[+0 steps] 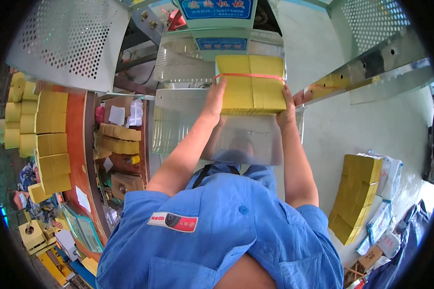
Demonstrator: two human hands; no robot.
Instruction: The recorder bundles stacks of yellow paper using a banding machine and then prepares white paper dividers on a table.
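Observation:
A thick stack of yellow paper [252, 96] rests over the shiny metal plate [255, 139] of a machine. A red band [250, 75] runs across the stack from side to side. My left hand [215, 98] grips the stack's left side, thumb against the edge near the band. Against the right side presses my right hand [288, 107], its fingers partly hidden. Both arms reach forward, and the stack is held between the two hands.
Perforated metal guards [74, 38] flank the machine. A slotted metal bar [357, 72] juts out at right. More yellow paper stacks stand on a bench at left [53, 113] and at lower right [354, 197]. Another person [26, 190] sits at far left beside a yellow machine.

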